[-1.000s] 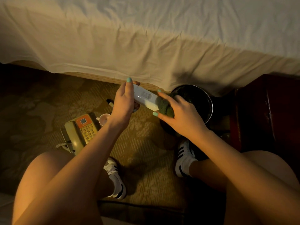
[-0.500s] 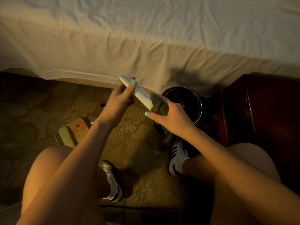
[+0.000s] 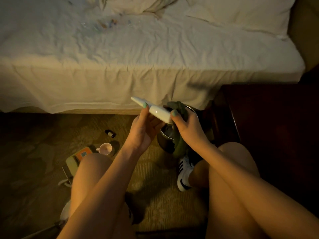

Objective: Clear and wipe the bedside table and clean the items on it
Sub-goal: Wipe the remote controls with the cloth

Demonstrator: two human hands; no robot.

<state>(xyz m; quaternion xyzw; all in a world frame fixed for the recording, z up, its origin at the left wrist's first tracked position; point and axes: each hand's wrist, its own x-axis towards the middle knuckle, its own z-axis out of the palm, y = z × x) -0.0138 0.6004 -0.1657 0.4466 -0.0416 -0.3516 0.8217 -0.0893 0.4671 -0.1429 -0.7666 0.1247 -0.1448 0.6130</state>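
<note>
Left hand [image 3: 143, 128] fingers [image 3: 145, 107] grip the remote [image 3: 151, 110] around its middle, thumb on top, other fingers underneath. Remote is white, tilted, far end pointing up-left toward the bed [image 3: 120, 57], near end down-right. Right hand [image 3: 186, 125] fingers [image 3: 174, 114] clench a green cloth [image 3: 177, 107] and press it on the remote's near end; thumb lies on the remote, cloth bunched behind it, with a tail hanging down past the wrist.

Both hands are held in the air over a dark round bin [image 3: 165, 140] standing on the carpet [image 3: 51, 135], just beside the dark wooden bedside table [image 3: 276, 126] at right. Its tabletop is too dark to read.

On the carpet, left of the hands: small dark bottle [image 3: 110, 133] lying on its side, white mug [image 3: 105, 149] upright, phone [image 3: 77, 157] with orange panel partly hidden behind the left knee, cord trailing off it. Mug sits just beside the phone, bottle a bit apart.

Person is seated, bare knees in the foreground, striped sneaker [image 3: 184, 175] near the bin. Small blurry items lie on the bed sheet, can't tell what.
</note>
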